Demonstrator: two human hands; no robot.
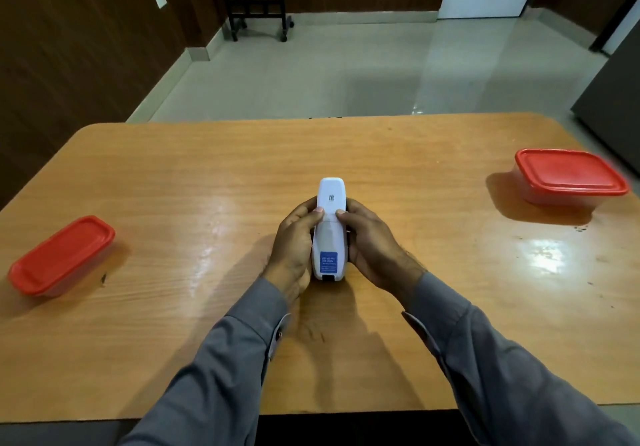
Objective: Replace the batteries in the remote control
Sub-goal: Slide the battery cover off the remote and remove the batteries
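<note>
A white remote control lies lengthwise at the middle of the wooden table, back side up, with a blue label near its close end. My left hand grips its left side and my right hand grips its right side. Both thumbs press on the back, about halfway along, where the battery cover begins. The cover looks closed. No batteries are visible.
A red-lidded plastic container sits at the table's left edge, and a second one at the far right. Beyond the table are a tiled floor, a dark wheeled stand and wood-panelled walls.
</note>
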